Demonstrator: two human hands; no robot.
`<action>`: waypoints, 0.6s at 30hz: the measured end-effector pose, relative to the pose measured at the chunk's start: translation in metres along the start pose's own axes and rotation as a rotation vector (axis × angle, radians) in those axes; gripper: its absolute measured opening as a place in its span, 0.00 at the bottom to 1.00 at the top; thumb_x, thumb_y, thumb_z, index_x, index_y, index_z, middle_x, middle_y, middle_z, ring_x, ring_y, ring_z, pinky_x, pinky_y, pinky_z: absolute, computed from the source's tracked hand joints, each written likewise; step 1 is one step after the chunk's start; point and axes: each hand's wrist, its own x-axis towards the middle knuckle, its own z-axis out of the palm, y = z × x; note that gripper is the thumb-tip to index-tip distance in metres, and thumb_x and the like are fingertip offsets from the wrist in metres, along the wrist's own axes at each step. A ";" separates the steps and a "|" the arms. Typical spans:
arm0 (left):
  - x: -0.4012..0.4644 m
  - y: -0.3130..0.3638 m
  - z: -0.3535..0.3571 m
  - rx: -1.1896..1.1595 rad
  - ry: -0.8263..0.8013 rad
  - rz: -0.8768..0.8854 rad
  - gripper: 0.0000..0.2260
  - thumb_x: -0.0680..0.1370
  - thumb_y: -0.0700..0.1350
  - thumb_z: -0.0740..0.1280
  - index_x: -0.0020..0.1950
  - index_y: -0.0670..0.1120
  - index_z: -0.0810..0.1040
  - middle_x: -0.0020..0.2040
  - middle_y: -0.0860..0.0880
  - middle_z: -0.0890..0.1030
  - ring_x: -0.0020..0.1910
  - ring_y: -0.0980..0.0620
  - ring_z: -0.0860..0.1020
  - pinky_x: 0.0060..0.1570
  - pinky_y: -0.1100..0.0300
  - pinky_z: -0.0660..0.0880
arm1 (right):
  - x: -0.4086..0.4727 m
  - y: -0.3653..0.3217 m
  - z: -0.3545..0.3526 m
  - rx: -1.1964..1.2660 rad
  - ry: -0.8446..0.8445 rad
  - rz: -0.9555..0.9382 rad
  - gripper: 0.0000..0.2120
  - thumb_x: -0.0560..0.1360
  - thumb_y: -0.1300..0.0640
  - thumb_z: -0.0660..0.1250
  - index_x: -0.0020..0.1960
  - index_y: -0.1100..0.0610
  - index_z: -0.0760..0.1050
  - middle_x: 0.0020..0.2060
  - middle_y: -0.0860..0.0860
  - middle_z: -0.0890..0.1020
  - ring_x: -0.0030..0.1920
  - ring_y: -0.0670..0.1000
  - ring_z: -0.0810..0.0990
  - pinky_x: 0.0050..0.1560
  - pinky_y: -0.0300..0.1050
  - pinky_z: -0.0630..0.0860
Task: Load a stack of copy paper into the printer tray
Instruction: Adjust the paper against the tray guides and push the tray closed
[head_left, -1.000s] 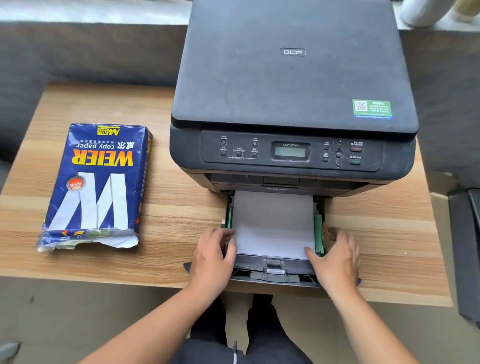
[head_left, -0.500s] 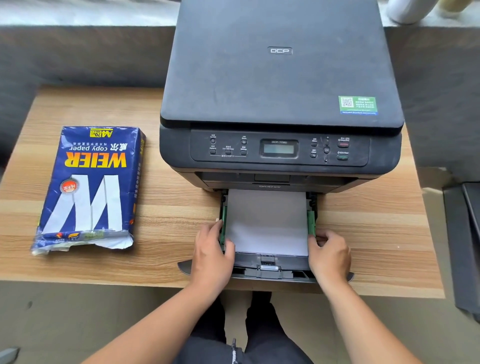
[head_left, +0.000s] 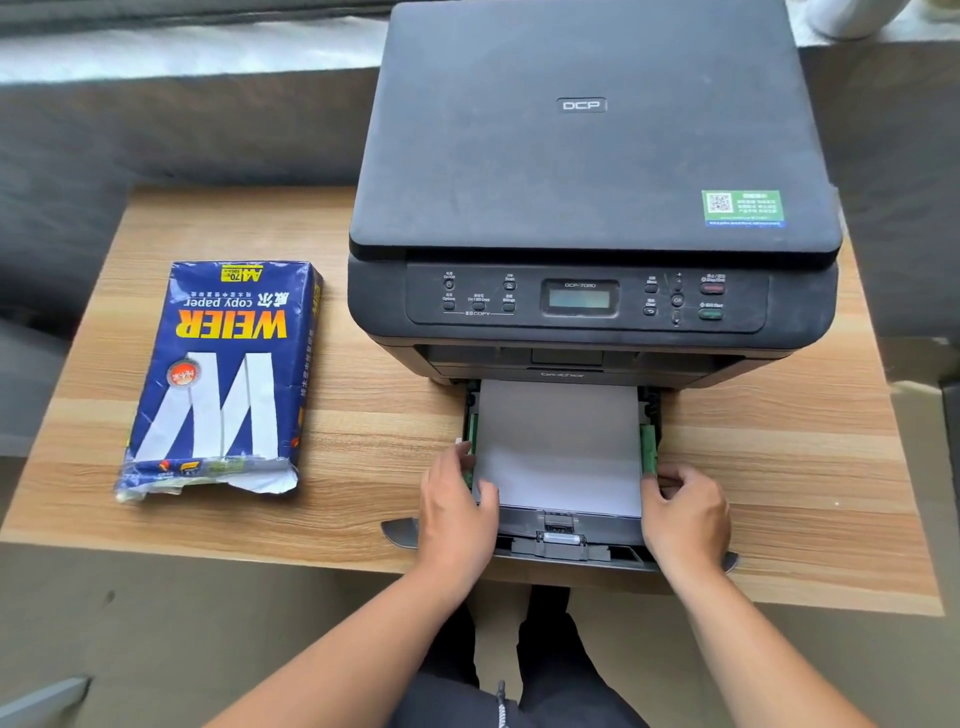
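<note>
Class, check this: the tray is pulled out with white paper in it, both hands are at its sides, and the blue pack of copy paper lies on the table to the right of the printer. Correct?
Not quite. The head view shows the blue pack on the table to the left of the printer, not the right. The rest stands: the tray is pulled out with white paper in it, and the left hand and right hand are at its sides.

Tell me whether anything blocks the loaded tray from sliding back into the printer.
Nothing visible does. The paper stack lies flat in the tray, between the green guides, and the slot under the printer looks open.
</note>
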 end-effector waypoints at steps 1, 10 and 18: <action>0.001 0.001 0.001 0.011 0.013 0.009 0.17 0.75 0.38 0.65 0.64 0.45 0.71 0.55 0.48 0.75 0.56 0.46 0.74 0.56 0.52 0.72 | 0.000 0.000 0.000 0.004 0.001 -0.002 0.07 0.72 0.56 0.69 0.47 0.56 0.83 0.42 0.57 0.86 0.48 0.63 0.82 0.47 0.52 0.78; 0.009 0.003 0.006 0.062 -0.003 -0.060 0.19 0.76 0.41 0.64 0.67 0.48 0.71 0.55 0.46 0.80 0.56 0.45 0.75 0.53 0.53 0.72 | -0.002 0.000 0.000 0.021 0.005 -0.004 0.06 0.73 0.57 0.69 0.47 0.56 0.83 0.42 0.57 0.86 0.48 0.63 0.81 0.46 0.51 0.76; 0.008 0.006 0.007 0.065 -0.041 -0.076 0.17 0.75 0.42 0.65 0.64 0.50 0.73 0.56 0.45 0.77 0.60 0.46 0.72 0.53 0.54 0.68 | -0.002 -0.001 -0.001 0.011 -0.003 -0.028 0.06 0.73 0.55 0.70 0.47 0.55 0.83 0.42 0.56 0.86 0.48 0.62 0.81 0.47 0.51 0.78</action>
